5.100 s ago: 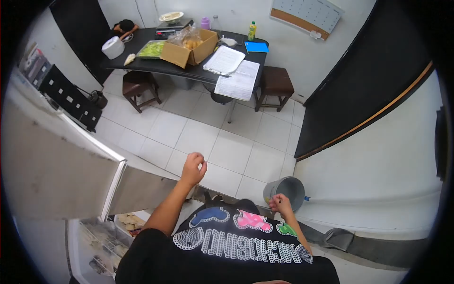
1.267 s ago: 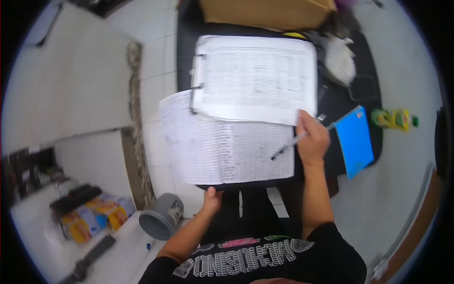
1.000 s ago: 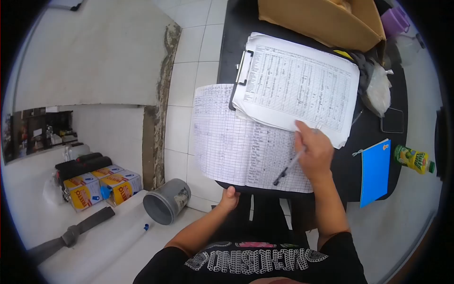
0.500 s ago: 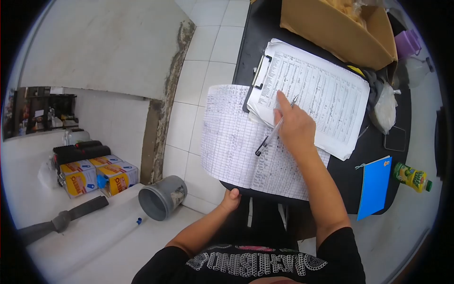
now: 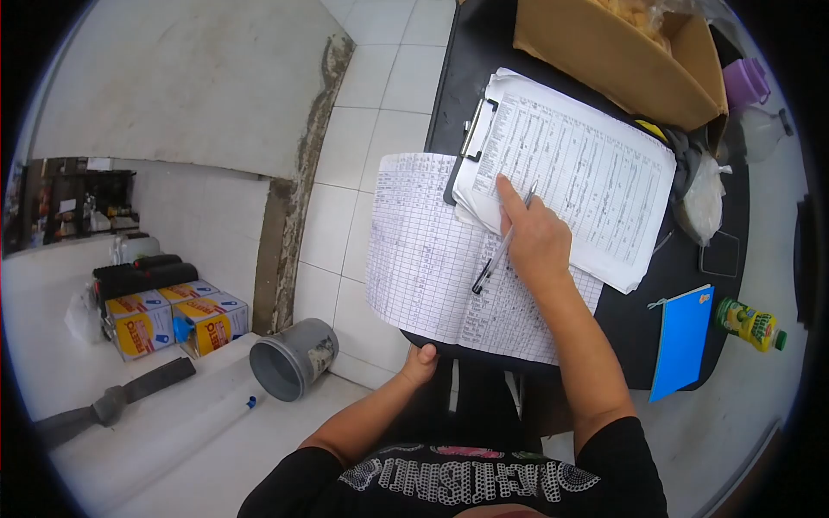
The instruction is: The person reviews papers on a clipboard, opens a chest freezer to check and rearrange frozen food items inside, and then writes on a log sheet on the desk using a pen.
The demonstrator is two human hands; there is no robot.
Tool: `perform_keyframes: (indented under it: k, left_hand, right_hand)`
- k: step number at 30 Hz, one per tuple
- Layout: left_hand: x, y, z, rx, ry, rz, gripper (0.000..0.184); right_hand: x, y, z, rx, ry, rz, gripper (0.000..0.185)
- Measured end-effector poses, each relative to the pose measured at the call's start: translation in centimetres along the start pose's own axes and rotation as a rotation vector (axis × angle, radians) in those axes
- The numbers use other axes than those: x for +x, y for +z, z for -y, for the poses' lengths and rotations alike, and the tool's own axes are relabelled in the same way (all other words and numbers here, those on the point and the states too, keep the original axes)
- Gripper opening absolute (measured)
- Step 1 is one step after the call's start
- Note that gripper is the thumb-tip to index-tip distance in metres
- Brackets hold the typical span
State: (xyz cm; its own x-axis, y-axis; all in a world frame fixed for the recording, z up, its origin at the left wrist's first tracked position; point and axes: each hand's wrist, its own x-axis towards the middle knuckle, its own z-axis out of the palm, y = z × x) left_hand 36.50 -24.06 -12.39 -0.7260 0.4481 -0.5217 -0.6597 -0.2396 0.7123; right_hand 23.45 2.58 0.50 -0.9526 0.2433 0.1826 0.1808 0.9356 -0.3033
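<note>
My right hand (image 5: 537, 237) grips a pen (image 5: 496, 257), its index finger stretched out onto a printed sheet of rows and columns (image 5: 596, 181). That sheet tops a stack of papers held by a clipboard (image 5: 471, 134). Partly beneath the clipboard lies an open ledger notebook (image 5: 414, 250) with handwritten, gridded pages. My left hand (image 5: 420, 363) is at the table's front edge, just below the notebook, its thumb on the edge. The other left fingers are hidden under the table, so their grip cannot be seen.
On the black table (image 5: 626, 328) are a cardboard box (image 5: 604, 56), a tied plastic bag (image 5: 701, 203), a phone-like dark rectangle (image 5: 719, 254) and a blue notebook (image 5: 682, 341). A yellow-green bottle (image 5: 747, 324) lies at right. A grey bucket (image 5: 289, 358) and printed cartons (image 5: 142, 328) sit left.
My right hand has shifted slightly left and down, its pointing fingertip moving to a lower spot on the sheet. The pen has turned a little steeper. My left hand stays put.
</note>
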Motion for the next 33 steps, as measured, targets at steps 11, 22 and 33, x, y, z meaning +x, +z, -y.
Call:
perform_keyframes:
  k: [11, 22, 33]
  left_hand:
    - [0.0, -0.4, -0.1, 0.101, 0.008, 0.014, 0.107]
    - [-0.3, -2.3, 1.1, 0.062, -0.074, 0.065, 0.109]
    - [-0.4, -1.7, 1.4, 0.08, -0.017, 0.054, 0.103]
  right_hand:
    - [0.2, -0.2, 0.0, -0.01, -0.025, -0.013, 0.041]
    - [0.8, -0.9, 0.3, -0.124, 0.012, 0.168, 0.047]
    - [0.2, -0.7, -0.4, -0.138, -0.025, 0.121, 0.049]
